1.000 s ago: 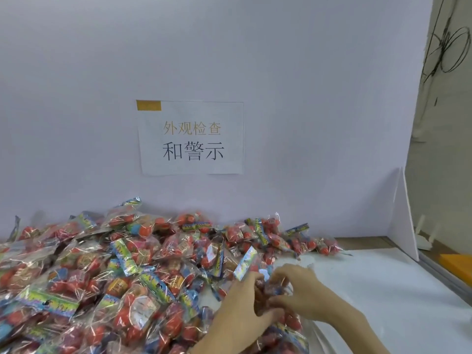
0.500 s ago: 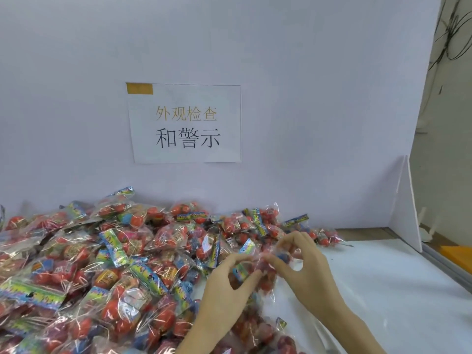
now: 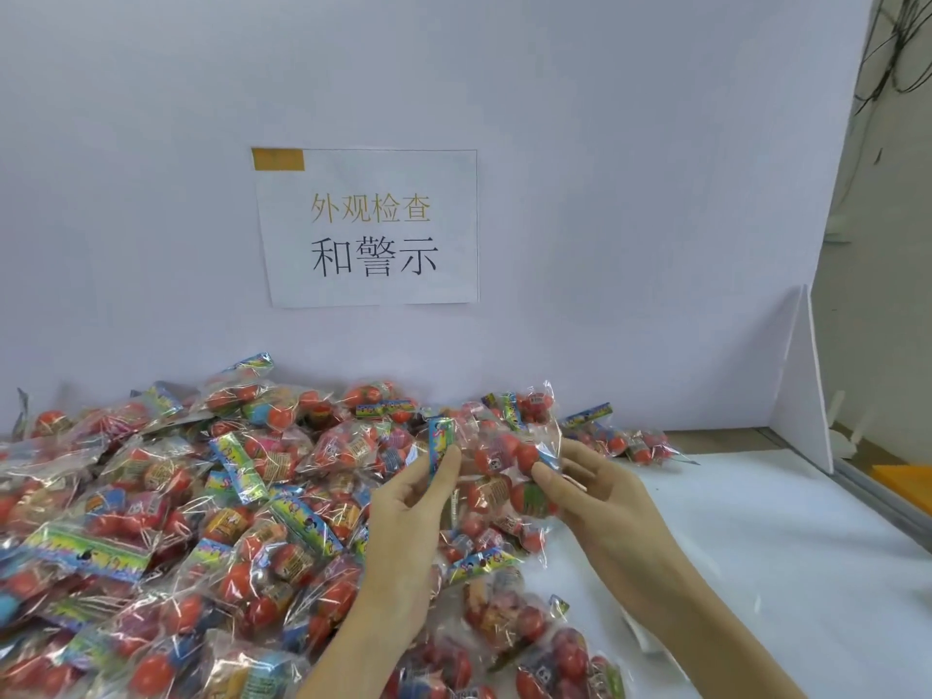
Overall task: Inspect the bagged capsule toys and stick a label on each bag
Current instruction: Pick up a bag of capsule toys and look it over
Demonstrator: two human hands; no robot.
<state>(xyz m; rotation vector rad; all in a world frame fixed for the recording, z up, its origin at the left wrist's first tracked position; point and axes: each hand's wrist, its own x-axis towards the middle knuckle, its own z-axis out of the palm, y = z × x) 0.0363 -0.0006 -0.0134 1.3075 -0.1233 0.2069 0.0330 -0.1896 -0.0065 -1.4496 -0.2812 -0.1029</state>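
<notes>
A clear bag of red capsule toys [image 3: 497, 464] with a colourful header card is lifted above the heap. My left hand [image 3: 408, 507] pinches its header end on the left. My right hand [image 3: 600, 491] grips the bag's right side, fingers curled round it. Below and to the left spreads a big pile of similar bagged capsule toys [image 3: 166, 522]. No label or label sheet shows in view.
The white table top [image 3: 781, 557] lies to the right of the pile. A white back wall carries a paper sign [image 3: 370, 227] with Chinese text. A white side panel [image 3: 809, 385] stands at the right, with an orange object [image 3: 908, 484] beyond it.
Both hands have raised one bag from the pile and moved apart, stretching it out between them. The camera has tilted slightly.
</notes>
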